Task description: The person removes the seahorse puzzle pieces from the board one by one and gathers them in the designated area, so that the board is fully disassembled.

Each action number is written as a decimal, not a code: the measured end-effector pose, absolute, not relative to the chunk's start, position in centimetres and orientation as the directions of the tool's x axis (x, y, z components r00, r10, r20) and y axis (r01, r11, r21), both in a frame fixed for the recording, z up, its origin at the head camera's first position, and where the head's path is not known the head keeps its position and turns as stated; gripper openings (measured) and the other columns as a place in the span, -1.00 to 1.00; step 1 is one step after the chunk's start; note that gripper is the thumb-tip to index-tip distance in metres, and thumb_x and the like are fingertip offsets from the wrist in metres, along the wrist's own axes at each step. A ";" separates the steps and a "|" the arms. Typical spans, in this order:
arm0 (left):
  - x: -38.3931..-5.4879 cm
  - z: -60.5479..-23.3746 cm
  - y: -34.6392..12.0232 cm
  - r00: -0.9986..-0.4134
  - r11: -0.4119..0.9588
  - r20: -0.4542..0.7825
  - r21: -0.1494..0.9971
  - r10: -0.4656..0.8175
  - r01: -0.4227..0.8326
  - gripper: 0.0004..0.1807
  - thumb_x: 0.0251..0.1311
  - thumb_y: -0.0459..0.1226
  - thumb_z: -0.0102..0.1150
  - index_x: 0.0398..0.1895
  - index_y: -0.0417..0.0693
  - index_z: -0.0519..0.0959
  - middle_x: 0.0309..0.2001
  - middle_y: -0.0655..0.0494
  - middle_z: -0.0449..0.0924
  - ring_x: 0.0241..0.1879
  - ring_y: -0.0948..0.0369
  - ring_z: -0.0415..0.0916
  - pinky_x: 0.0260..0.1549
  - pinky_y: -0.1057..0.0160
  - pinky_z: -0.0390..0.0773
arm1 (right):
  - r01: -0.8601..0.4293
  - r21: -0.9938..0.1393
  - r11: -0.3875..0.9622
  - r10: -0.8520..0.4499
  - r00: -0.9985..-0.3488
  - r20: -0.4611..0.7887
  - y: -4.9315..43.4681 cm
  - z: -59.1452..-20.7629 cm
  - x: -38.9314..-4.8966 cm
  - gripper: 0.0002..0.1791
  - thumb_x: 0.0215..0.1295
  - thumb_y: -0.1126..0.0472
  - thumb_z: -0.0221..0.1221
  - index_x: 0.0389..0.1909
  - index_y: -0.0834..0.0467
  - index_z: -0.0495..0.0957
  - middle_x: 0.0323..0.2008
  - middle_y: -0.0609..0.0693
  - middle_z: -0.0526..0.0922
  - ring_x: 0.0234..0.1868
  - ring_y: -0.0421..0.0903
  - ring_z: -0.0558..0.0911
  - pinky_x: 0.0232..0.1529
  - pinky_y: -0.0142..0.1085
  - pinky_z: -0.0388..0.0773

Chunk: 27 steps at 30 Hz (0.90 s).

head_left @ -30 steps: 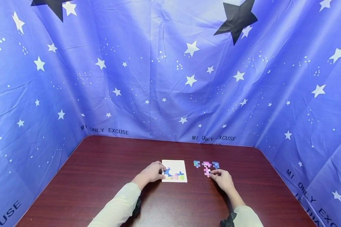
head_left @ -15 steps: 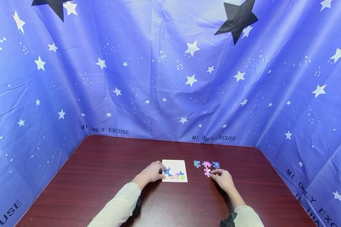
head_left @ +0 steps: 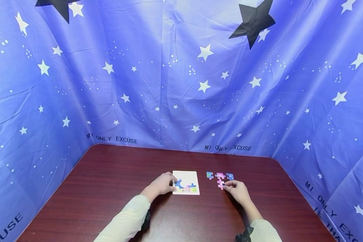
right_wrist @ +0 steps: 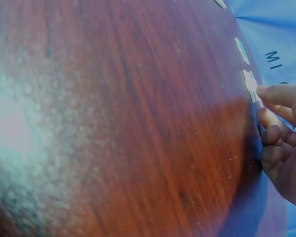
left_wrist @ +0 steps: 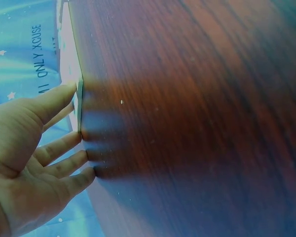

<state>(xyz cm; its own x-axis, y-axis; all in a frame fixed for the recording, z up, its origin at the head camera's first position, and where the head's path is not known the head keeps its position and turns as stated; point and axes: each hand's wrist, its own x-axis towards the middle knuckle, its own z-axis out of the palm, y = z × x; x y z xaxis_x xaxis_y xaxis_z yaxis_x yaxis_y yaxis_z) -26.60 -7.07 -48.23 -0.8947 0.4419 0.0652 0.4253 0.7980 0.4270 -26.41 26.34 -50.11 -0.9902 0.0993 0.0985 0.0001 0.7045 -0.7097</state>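
A white jigsaw board (head_left: 186, 175) lies on the table, its near part filled with blue, pink and green pieces. At its left edge is my left hand (head_left: 161, 183); thumb and index finger reach onto the board. In the left wrist view the other fingers of that hand (left_wrist: 37, 143) extend down beside the board's edge (left_wrist: 79, 106), tips at the tabletop. Right of the board, my right hand (head_left: 237, 191) pinches the right side of a pink puzzle piece (head_left: 219, 184). The right wrist view has its thumb on the piece (right_wrist: 249, 85), the other fingers curled.
Beyond the pink piece lie a blue-green piece (head_left: 210, 175), another pink piece (head_left: 220, 175) and a blue piece (head_left: 230, 176) in a row. The dark red wooden table (head_left: 115, 168) is enclosed by a blue star-patterned cloth (head_left: 175, 87).
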 end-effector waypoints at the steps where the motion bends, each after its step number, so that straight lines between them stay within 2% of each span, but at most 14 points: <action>1: -26.6 -48.3 -7.1 -0.895 0.799 0.064 0.426 0.441 0.424 -0.66 0.01 -0.22 0.32 -0.10 -0.13 0.63 -0.03 -0.05 0.52 0.04 0.02 0.46 0.10 0.12 0.44 | -0.004 -0.712 0.702 0.098 -0.990 0.102 26.3 -50.1 -26.4 -0.84 0.08 0.22 0.29 -0.35 0.23 0.67 -0.45 0.01 0.67 -0.45 -0.21 0.46 -0.38 -0.39 0.39; 9: -26.6 -48.3 -7.2 -0.890 0.788 0.077 0.434 0.450 0.436 -0.67 0.01 -0.23 0.33 -0.12 -0.14 0.62 -0.03 -0.07 0.52 0.04 0.01 0.47 0.10 0.11 0.45 | -0.037 -0.724 0.689 0.090 -0.987 0.136 25.6 -49.8 -26.4 -0.87 0.10 0.25 0.27 -0.37 0.23 0.68 -0.43 0.04 0.69 -0.44 -0.24 0.48 -0.38 -0.43 0.41; 16: -26.7 -48.5 -7.2 -0.886 0.786 0.086 0.429 0.455 0.445 -0.66 0.01 -0.23 0.33 -0.12 -0.14 0.63 -0.04 -0.04 0.54 0.04 0.02 0.47 0.10 0.12 0.44 | -0.064 -0.782 0.619 0.066 -0.989 0.133 24.1 -49.5 -26.4 -0.87 0.10 0.30 0.26 -0.36 0.29 0.66 -0.54 0.07 0.67 -0.58 -0.26 0.50 -0.54 -0.46 0.43; 27: -26.7 -48.4 -7.2 -0.885 0.783 0.095 0.430 0.456 0.450 -0.67 -0.01 -0.23 0.34 -0.14 -0.15 0.63 -0.07 -0.04 0.55 0.02 0.03 0.49 0.09 0.12 0.45 | -0.110 -0.778 0.618 -0.007 -0.991 0.134 21.0 -49.2 -27.0 -0.88 0.08 0.26 0.29 -0.37 0.23 0.67 -0.62 -0.04 0.57 -0.68 -0.24 0.43 -0.64 -0.41 0.37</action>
